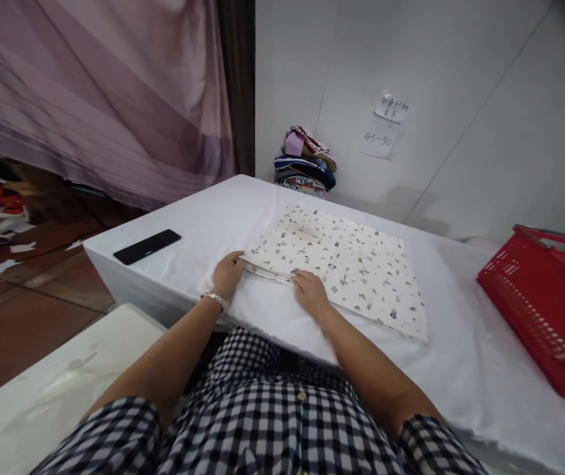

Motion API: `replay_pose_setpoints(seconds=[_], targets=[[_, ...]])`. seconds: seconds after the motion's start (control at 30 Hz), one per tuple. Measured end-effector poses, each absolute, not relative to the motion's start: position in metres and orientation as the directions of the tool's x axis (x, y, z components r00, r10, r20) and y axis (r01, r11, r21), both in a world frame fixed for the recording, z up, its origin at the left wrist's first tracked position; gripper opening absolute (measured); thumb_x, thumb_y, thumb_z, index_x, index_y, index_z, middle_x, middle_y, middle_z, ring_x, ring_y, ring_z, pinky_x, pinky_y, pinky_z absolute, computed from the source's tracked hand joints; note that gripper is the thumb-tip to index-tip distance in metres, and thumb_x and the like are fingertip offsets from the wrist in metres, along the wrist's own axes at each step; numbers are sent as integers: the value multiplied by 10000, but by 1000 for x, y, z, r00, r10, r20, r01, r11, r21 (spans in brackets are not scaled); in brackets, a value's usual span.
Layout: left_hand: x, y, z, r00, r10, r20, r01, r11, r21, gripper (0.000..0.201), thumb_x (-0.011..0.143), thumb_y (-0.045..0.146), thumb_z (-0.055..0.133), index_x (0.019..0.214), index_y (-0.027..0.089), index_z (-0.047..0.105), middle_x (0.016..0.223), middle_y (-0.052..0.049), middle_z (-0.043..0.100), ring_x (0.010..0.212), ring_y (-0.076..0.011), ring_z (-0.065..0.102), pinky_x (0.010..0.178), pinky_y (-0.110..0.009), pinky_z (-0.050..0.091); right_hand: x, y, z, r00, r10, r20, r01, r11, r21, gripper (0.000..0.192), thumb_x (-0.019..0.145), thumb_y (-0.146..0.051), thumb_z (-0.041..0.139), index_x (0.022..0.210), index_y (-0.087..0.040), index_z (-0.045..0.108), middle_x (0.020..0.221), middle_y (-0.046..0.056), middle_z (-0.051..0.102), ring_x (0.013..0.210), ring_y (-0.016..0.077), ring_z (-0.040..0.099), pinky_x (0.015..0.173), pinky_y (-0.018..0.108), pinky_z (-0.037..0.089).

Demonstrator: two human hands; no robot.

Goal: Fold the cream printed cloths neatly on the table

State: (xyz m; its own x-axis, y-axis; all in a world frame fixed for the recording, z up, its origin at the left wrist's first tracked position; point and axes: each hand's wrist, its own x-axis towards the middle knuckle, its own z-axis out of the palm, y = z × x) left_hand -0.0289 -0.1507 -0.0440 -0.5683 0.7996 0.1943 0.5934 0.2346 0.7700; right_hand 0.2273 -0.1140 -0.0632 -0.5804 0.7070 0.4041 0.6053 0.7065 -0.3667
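Observation:
A cream cloth (356, 264) with small printed figures lies folded in layers on the white-covered table (203, 218). My left hand (227, 274) pinches its near left corner, thumb on top, with a beaded bracelet at the wrist. Farther right along the same near edge, my right hand (310, 292) has its fingers closed on the cloth's layered border. The undersides of both hands' grips are hidden. Away from my hands, the cloth's right part spreads flat over the table.
A black phone (147, 247) lies near the table's left edge. At the right stands a red plastic basket (534, 310). A stack of folded clothes (306, 161) sits at the back against the wall, below and left of taped paper notes (380, 138). A pale surface (64, 382) is at lower left.

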Motion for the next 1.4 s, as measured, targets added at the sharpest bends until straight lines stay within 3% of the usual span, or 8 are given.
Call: replay_pose_setpoints(seconds=[0.1, 0.2, 0.33, 0.4, 0.83, 1.13, 1.4], targets=[[-25, -155, -45, -490, 759, 429, 743, 105, 661, 364, 770, 248, 487, 1098, 196, 636, 1113, -82, 612, 1009, -216, 573, 892, -331, 448, 226, -116, -62, -575, 718, 391, 643, 693, -327, 329, 829, -81, 461, 1065, -211, 651, 1171, 71, 620, 1081, 214, 533, 909, 369, 426], [-18, -162, -45, -253, 749, 612, 899, -52, 435, 292, 794, 249, 518, 1049, 205, 653, 1172, -94, 584, 1119, -241, 512, 962, -385, 398, 225, -118, -59, -591, 715, 374, 651, 696, -303, 282, 871, -134, 466, 1068, -207, 654, 1160, 78, 621, 1067, 219, 531, 897, 375, 426], [-7, -169, -41, 164, 818, 552, 942, -296, 158, 213, 866, 260, 479, 883, 231, 690, 978, -64, 652, 984, -219, 556, 907, -400, 390, 224, -118, -59, -594, 710, 379, 647, 701, -299, 243, 904, -179, 469, 1047, -212, 661, 1155, 71, 624, 1062, 216, 528, 889, 372, 422], [-4, -168, -38, 273, 827, 491, 930, -358, 86, 229, 879, 269, 470, 850, 229, 693, 912, -64, 656, 925, -218, 559, 869, -401, 393, 224, -116, -60, -589, 706, 394, 641, 704, -305, 225, 906, -183, 475, 1023, -214, 665, 1158, 63, 625, 1062, 212, 527, 891, 366, 419], [-13, -150, -36, 372, 867, 331, 913, -406, 36, 266, 909, 231, 419, 977, 229, 676, 1011, -62, 672, 953, -220, 560, 839, -387, 399, 216, -112, -57, -585, 755, 296, 715, 652, -251, 224, 912, -188, 455, 986, -196, 666, 1228, 65, 585, 1087, 232, 500, 882, 374, 414], [-17, -152, -33, 464, 795, 392, 882, -457, -117, 194, 874, 145, 456, 858, 162, 648, 869, -77, 654, 843, -213, 553, 781, -368, 411, 214, -113, -61, -620, 698, 359, 626, 716, -309, 268, 915, -143, 387, 1022, -169, 631, 1252, 108, 543, 1138, 219, 456, 944, 387, 381], [-22, -162, -36, 466, 805, 366, 879, -468, -89, 197, 886, 159, 431, 848, 176, 624, 877, -76, 637, 871, -213, 545, 808, -374, 414, 215, -118, -60, -643, 689, 335, 616, 725, -309, 238, 912, -160, 418, 995, -167, 641, 1212, 109, 567, 1105, 222, 478, 936, 398, 387]])
